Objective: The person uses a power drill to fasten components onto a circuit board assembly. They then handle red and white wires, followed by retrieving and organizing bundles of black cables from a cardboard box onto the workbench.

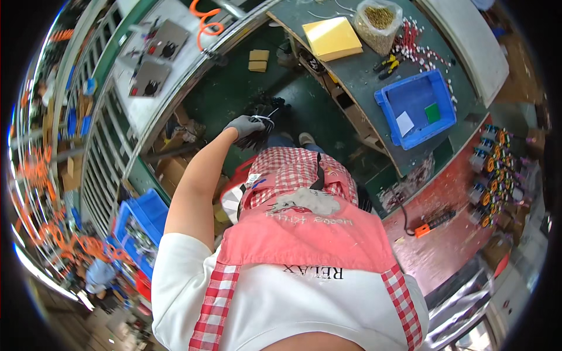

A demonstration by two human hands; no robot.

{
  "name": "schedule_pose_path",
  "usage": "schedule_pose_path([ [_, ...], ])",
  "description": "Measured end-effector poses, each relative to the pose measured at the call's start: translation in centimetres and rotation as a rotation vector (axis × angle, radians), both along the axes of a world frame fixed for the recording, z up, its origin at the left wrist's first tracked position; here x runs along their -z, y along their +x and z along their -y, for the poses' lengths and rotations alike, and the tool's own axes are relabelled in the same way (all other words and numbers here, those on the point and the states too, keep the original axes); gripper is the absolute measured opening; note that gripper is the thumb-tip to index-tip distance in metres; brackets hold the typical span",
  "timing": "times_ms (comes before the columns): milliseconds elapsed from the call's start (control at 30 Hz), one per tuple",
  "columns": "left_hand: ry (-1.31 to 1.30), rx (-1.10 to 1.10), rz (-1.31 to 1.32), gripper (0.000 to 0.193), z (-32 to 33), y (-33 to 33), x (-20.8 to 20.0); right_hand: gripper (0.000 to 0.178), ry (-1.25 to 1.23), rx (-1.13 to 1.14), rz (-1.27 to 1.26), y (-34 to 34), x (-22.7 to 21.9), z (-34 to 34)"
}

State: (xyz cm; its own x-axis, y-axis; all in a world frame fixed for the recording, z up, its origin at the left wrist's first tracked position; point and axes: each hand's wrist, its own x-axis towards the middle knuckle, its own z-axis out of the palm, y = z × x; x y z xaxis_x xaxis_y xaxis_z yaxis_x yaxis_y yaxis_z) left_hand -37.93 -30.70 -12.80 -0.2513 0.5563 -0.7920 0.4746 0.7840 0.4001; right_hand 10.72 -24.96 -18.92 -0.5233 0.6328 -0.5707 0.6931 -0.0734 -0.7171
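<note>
My left hand (pixel 244 126), in a grey glove, is closed around a bundle of black cables (pixel 254 140). A white tie (pixel 264 117) binds the bundle near my fingers. The bundle hangs in front of my checked red apron (pixel 281 169), over the green floor, and its loose ends spread beyond the hand. My left arm reaches forward and down, bare below a white sleeve. My right hand and forearm do not show.
At the right, a dark green workbench (pixel 328 67) holds a blue tray (pixel 389 120), yellow sheets (pixel 332 38), a bag of small brass-coloured parts (pixel 377 38) and pliers (pixel 387 67). An orange-handled tool (pixel 422 230) lies on a red surface. Blue bins (pixel 146 216) stand left.
</note>
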Motion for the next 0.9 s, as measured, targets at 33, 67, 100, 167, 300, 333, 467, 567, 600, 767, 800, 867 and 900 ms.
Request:
schedule_pose_path([
  [33, -0.026, 0.014, -0.012, 0.048, -1.0, -0.6, -0.1, 0.044, -0.035, 0.013, 0.019, -1.0, 0.1, -0.1],
  [67, -0.053, 0.051, -0.061, 0.049, -2.0, -1.3, 0.9, 0.044, -0.067, 0.033, 0.039, -1.9, 0.4, -0.1],
  [100, -0.078, 0.094, -0.112, 0.050, -2.8, -2.0, 1.9, 0.044, -0.105, 0.054, 0.061, -2.6, 0.6, 0.0],
  [167, -0.179, 0.137, -0.173, 0.053, -1.2, -3.0, 3.8, 0.044, -0.220, 0.007, 0.110, -4.0, 0.9, -0.4],
  [300, -0.227, 0.409, -0.205, 0.063, 1.4, -4.0, 9.7, 0.043, -0.423, 0.039, 0.217, -5.8, 1.6, -0.2],
  [333, -0.266, 0.474, -0.188, 0.069, 1.7, -4.7, 11.8, 0.043, -0.463, 0.050, 0.240, -6.4, 2.0, 0.0],
  [467, -0.466, 0.649, -0.124, 0.083, 2.4, -7.0, 16.0, 0.042, -0.614, 0.063, 0.282, -9.1, 3.9, 1.7],
  [567, -0.522, 0.700, -0.086, 0.093, 3.8, -6.3, 17.3, 0.034, -0.726, 0.133, 0.236, -11.4, 3.9, 0.8],
  [600, -0.516, 0.722, -0.121, 0.090, 4.3, -6.0, 17.6, 0.035, -0.713, 0.132, 0.281, -12.9, 3.3, 0.0],
  [767, -0.467, 0.761, -0.018, 0.055, 0.7, 0.3, 14.1, 0.047, -0.619, -0.395, 0.521, -20.1, 2.5, -4.7],
  [800, -0.189, 0.560, 0.148, 0.060, -0.7, 1.9, 11.1, 0.048, -0.618, -0.439, 0.525, -21.2, 2.8, -4.8],
  [867, -0.077, -0.072, 0.279, 0.063, -1.0, 6.0, 9.1, 0.048, -0.597, -0.442, 0.546, -22.9, 3.1, -4.4],
  [900, 0.209, -0.038, 0.166, 0.053, -3.6, 7.1, 4.0, 0.049, -0.588, -0.424, 0.563, -23.5, 3.2, -3.9],
])
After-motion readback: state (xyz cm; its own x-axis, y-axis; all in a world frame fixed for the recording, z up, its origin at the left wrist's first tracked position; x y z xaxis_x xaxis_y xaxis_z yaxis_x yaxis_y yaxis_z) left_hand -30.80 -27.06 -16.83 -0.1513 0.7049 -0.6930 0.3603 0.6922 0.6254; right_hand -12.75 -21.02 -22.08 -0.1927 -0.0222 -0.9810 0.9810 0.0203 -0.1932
